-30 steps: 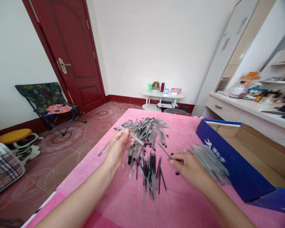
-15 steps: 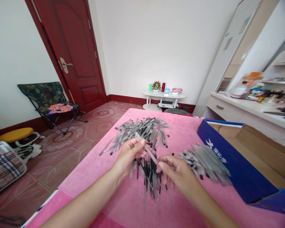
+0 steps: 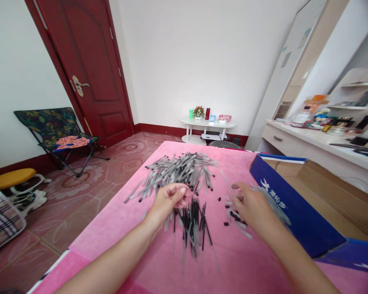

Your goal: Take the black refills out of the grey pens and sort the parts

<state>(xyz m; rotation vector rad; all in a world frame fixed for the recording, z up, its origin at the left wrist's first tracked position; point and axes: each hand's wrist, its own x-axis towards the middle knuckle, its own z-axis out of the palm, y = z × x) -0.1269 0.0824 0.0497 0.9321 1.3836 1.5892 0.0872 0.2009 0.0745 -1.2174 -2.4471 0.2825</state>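
My left hand is closed in a pinch above the near side of a heap of grey pens with black ends. Whether anything sits between its fingertips I cannot make out. My right hand grips a translucent pen barrel, blurred by motion, over the right part of the table. Below that hand lie small black and clear caps. A row of clear pen barrels is partly hidden behind it. Black ink refills form a bundle in the middle, nearest to my left hand.
Pink cloth covers the table. A blue cardboard box, open at the top, stands along its right side. Beyond are a white side table, a dresser and a folding chair.
The pen barrel that both hands were at has moved right with my right hand, away from my left. My left hand has stayed almost in place.
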